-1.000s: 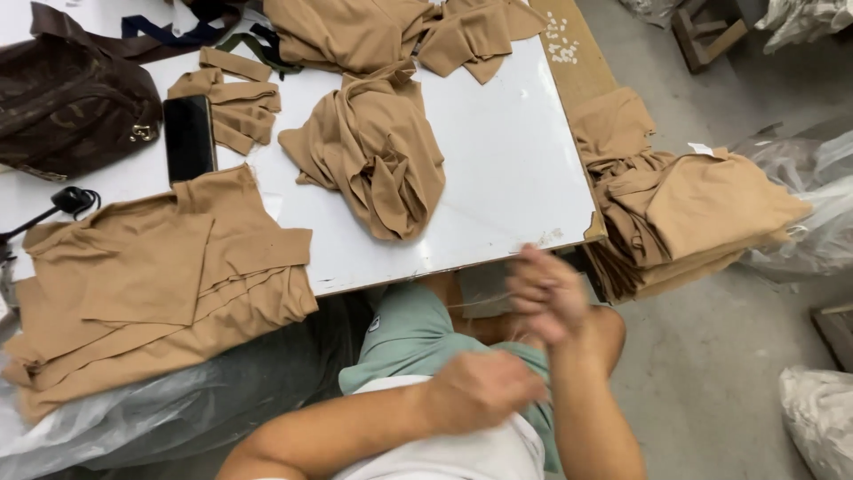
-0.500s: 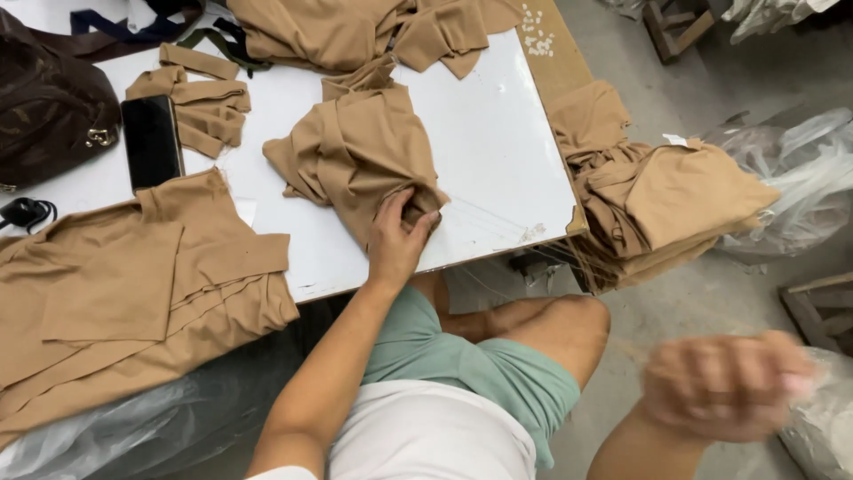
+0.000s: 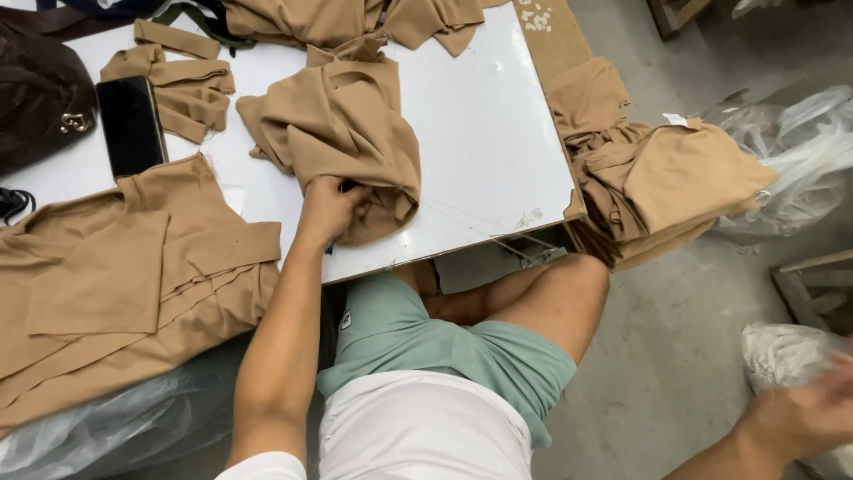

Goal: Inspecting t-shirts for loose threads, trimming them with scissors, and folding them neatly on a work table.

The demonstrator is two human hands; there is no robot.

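Left hand (image 3: 330, 206): fingers (image 3: 354, 197) curled and pinching the lower fold of a crumpled tan garment (image 3: 342, 133), near the front edge of the counter (image 3: 484, 151). Garment heaped at the counter's middle, touching another tan pile (image 3: 346, 18) at the back edge.

Right hand (image 3: 804, 413): low at the right, off the counter, blurred; fingers' state cannot be told. Nearest to a white bag (image 3: 782, 356) on the floor (image 3: 675, 356).

Left of the held garment: stack of flat tan fabric pieces (image 3: 115, 276) at the front left corner, overhanging the front edge above clear plastic sheeting (image 3: 115, 427). Behind that stack: black phone (image 3: 131, 124) lying flat, just beside small folded tan strips (image 3: 182, 84). Dark brown bag (image 3: 40, 93) at the left edge.

Off the right edge of the counter: separate pile of tan garments (image 3: 666, 182), with clear plastic bag (image 3: 800, 151) beside it.
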